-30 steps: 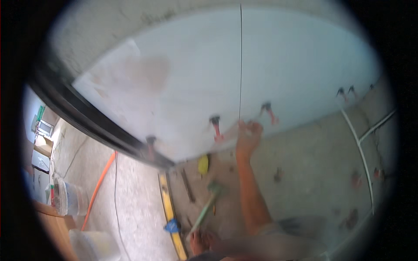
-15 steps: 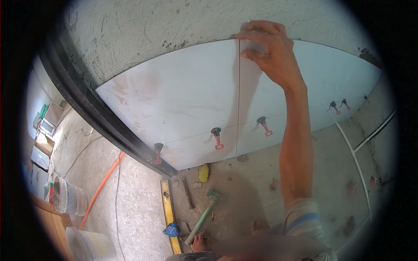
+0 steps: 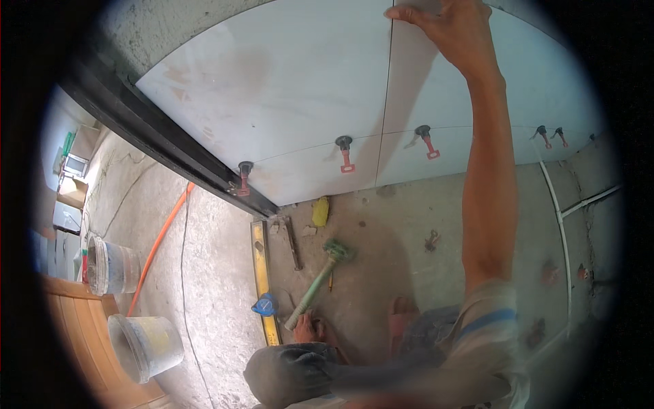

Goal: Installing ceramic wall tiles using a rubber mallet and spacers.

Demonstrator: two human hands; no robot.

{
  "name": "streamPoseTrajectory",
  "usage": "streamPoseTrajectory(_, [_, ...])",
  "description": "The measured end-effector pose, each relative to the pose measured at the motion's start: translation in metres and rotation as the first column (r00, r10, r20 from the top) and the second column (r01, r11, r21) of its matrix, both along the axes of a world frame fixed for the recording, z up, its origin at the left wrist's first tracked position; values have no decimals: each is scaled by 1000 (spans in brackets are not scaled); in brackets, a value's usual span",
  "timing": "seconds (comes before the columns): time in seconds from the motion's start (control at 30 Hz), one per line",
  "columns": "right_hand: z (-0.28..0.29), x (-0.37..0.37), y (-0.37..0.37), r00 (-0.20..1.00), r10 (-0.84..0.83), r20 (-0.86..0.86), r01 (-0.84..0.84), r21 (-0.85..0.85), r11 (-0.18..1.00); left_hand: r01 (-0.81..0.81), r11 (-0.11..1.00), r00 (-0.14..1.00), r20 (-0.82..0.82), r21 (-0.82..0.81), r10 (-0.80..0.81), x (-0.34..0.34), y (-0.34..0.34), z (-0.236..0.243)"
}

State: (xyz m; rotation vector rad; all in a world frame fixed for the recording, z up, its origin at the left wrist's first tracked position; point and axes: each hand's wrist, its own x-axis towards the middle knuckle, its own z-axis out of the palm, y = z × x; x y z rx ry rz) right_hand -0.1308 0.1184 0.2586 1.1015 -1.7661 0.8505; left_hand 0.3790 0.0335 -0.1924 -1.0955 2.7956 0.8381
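My right hand (image 3: 458,31) reaches up to two large white wall tiles, beside the dark vertical joint between the left tile (image 3: 293,75) and the right tile (image 3: 545,68). Its thumb stretches left to the joint, apart from the fingers. The picture's upper edge cuts off part of those fingers, and nothing shows in the grip. Red and black tile-levelling clips (image 3: 346,155) stick out along the lower seam. Below lies a green mallet (image 3: 315,290) on the floor, next to what look like toes. My left hand does not show.
A yellow spirit level (image 3: 259,249) with a blue tape measure (image 3: 265,305) lies on the floor near a metal bar (image 3: 293,245), a yellow sponge (image 3: 320,211) and a pencil (image 3: 331,281). At left stand buckets (image 3: 144,347) and an orange hose (image 3: 160,238). White pipes (image 3: 555,204) run at right.
The view has tilted down, so tiles and floor tools appear higher. My right hand stays near the joint's top; its thumb is straighter and its fingers are now partly out of view.
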Motion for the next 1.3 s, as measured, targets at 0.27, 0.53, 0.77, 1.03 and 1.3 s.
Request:
streamPoseTrajectory(0.27, [-47, -13, -9, 943, -251, -219, 221, -152, 963, 10, 998, 999, 49, 60, -13, -8, -6, 19])
streamPoseTrajectory(0.53, [-198, -1, -47, 905, -423, -44, 424, 173, 889, -67, 992, 995, -60, 109, 74, -14, -9, 21])
streamPoseTrajectory(0.77, [-214, -9, -35, 919, -359, -164, 391, 266, 881, -368, 635, 813, -567, -679, -135, -150, -188, 179])
streamPoseTrajectory(1.03, [-198, -2, -17, 915, -322, -244, 400, 427, 811, -29, -35, 876, -9, -999, -482, -236, -248, 283])
streamPoseTrajectory(1.3, [-198, 1, -20, 925, -332, -183, 379, 467, 799, -100, 118, 896, -141, -988, -422, -263, -255, 263])
